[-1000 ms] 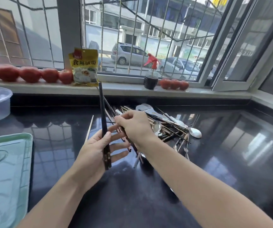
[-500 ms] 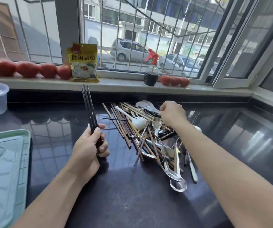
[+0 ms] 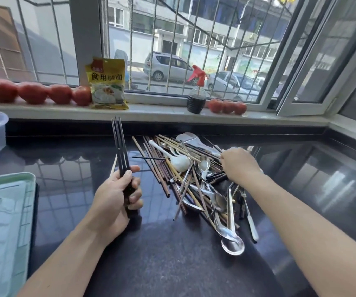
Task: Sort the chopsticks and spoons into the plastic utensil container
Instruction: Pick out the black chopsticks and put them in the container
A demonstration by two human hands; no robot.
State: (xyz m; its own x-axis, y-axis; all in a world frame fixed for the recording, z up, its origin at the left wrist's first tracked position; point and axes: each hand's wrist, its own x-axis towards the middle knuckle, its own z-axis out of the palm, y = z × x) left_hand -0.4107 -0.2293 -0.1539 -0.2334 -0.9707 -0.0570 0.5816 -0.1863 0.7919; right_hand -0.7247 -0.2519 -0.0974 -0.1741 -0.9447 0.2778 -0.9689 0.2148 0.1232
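Between the left hand's [image 3: 117, 194] curled fingers stand 3 dark chopsticks [image 3: 119, 144], upright above the worktop [image 3: 172, 264]; a second ago only 1 stood there, loosely held. The right hand [image 3: 239, 166], which was then beside the left passing sticks over, has gone back to the pile of chopsticks and spoons [image 3: 194, 179], fingers curled down into it; whether its grip has closed on anything is hidden. Collecting continues; nothing has reached the pale green tray [image 3: 3, 228] at left.

right hand [image 3: 238, 165] fingertips hidden in pile, tray [image 3: 5, 221] cut off left
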